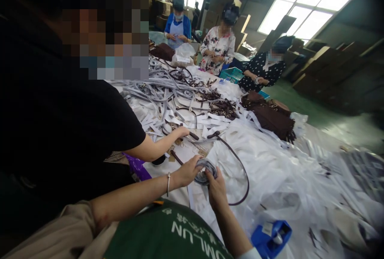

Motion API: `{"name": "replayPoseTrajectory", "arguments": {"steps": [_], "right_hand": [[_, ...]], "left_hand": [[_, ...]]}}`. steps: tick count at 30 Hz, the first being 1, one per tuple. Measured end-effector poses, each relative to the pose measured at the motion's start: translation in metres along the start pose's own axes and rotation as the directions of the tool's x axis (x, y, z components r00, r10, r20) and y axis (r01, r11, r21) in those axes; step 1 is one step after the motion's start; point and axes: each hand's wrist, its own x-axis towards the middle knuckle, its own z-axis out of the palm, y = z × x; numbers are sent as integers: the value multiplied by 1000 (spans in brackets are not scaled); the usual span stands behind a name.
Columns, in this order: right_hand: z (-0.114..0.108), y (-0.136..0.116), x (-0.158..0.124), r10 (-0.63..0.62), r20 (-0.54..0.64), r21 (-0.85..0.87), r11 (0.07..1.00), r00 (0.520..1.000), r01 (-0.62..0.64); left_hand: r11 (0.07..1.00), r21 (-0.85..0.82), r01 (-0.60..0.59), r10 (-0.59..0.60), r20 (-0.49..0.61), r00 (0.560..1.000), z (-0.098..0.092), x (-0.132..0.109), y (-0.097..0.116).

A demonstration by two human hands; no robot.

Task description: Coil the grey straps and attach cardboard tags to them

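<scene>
Coil point(211, 164) partly behind fingers point(210, 177); strips point(360, 179) far right blurred, perhaps plastic.
</scene>
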Motion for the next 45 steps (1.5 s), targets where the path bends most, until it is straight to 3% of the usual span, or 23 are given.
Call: {"name": "replayPoseTrajectory", "arguments": {"steps": [4,7,9,12,15,17,19,24,28,32,35,40,43,45], "right_hand": [[19,6,-11,-46,-162,-30,999,986,42],[26,14,-16,-36,-198,-42,999,980,28],[27,18,-15,-33,-147,-59,998,989,25],[24,18,-10,-9,84,-119,993,996,19],[21,22,-7,67,310,-233,972,948,8],[20,32,-11,119,376,-280,960,919,-10],[20,47,-19,137,367,-267,963,920,-37],[28,78,-35,147,244,-210,973,959,-95],[34,94,-15,220,248,-241,957,944,-159],[28,121,26,391,96,-464,831,915,-307],[32,139,55,405,36,-662,694,913,-282],[66,147,84,376,-24,-869,450,926,-205],[73,143,89,398,-10,-897,401,917,-184],[67,137,88,400,21,-886,431,916,-168]], "left_hand": [[958,-233,166,-200,-134,971,21,-13,-2],[887,-362,286,-367,-177,913,30,-21,-9],[886,-358,296,-389,-224,894,26,-23,-14],[969,-110,222,-244,-269,932,9,-27,-20],[971,156,182,-166,-111,980,-4,-37,-28],[971,127,201,-208,50,977,-3,-48,-34],[963,3,269,-267,140,954,3,-60,-41],[884,-230,407,-387,129,913,12,-79,-52],[827,-337,450,-458,59,887,3,-78,-60],[779,-373,504,-541,9,841,-17,-77,-76],[770,-390,505,-560,-34,828,-38,-77,-88],[787,-380,485,-556,-99,825,-70,-79,-93],[812,-333,479,-540,-120,833,-81,-80,-91],[831,-306,465,-521,-137,842,-86,-80,-89]]}}
